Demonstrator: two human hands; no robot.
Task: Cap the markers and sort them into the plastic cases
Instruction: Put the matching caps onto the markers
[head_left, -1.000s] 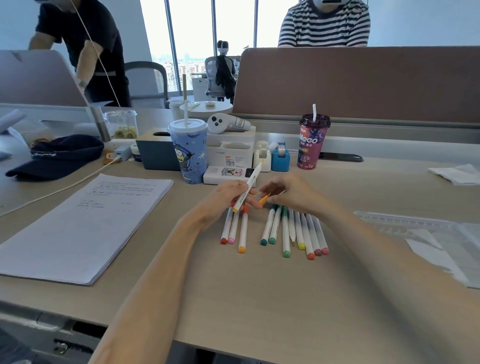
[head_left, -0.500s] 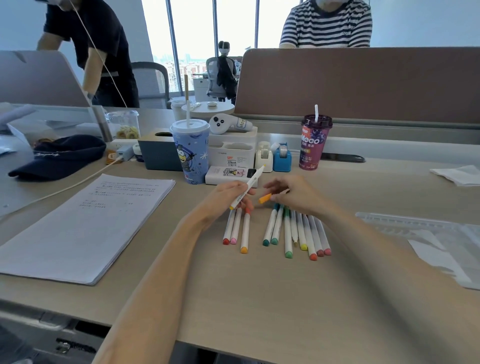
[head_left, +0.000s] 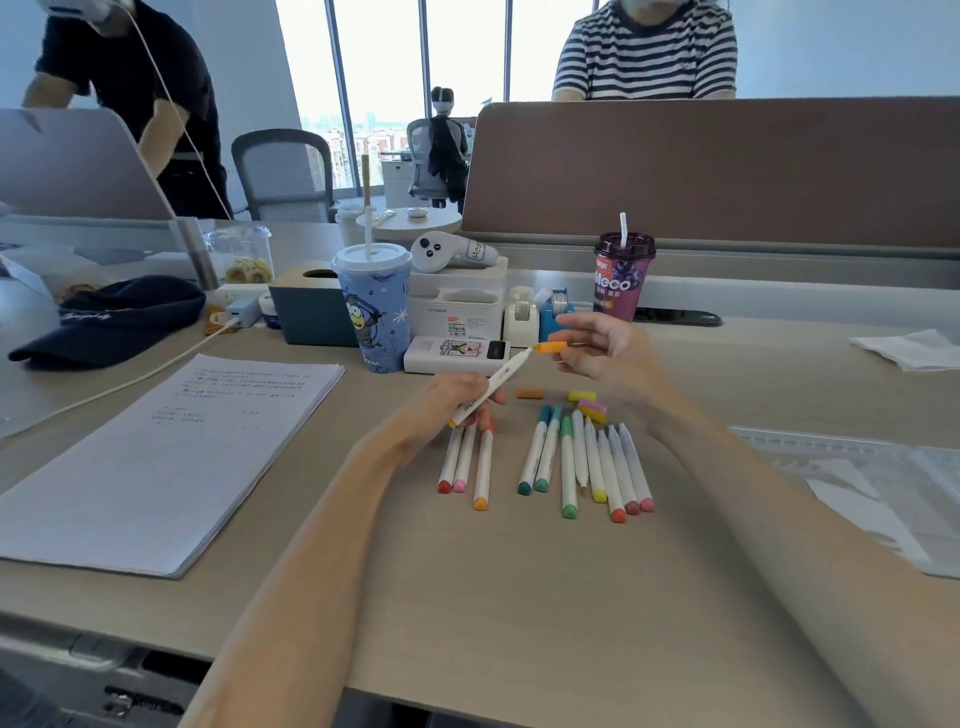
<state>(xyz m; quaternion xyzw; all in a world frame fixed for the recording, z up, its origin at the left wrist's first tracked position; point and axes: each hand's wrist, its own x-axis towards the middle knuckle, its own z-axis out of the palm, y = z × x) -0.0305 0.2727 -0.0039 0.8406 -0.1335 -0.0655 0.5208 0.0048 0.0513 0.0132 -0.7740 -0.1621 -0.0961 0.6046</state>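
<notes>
White marker (head_left: 493, 387) lies slanted in my left hand (head_left: 447, 397). The fingers are curled round its lower barrel, so the tip end points up and away toward my right hand (head_left: 605, 356). That hand pinches an orange cap (head_left: 550, 347) between thumb and forefinger, with its other fingers loosely spread. The cap's mouth is right at the marker's tip, though I cannot tell whether it is seated. I read the raised, angled hold as a way to line up cap and tip in plain view above the desk (head_left: 519, 597), with the barrel braced for the push.

Just below my right hand, a spare orange cap (head_left: 530, 393), a yellow cap (head_left: 581, 396) and a pink cap (head_left: 593, 410) lie on the desk, within easy reach for the next markers. Directly under my left hand lie three markers (head_left: 465, 460) side by side. A larger row (head_left: 587, 467) lies below my right wrist, coloured ends toward me. I take the split to mean finished and pending, but I cannot confirm it.

The plastic cases (head_left: 852, 467) lie flat outside my right forearm. They are clear, and I see no marker in them. Pale sheets show through, but I cannot tell whether they are inside or underneath. Beyond my left hand stands a lidded blue cup (head_left: 371, 306), and beyond my right a purple cup (head_left: 621, 280); the contents of both are hidden.
</notes>
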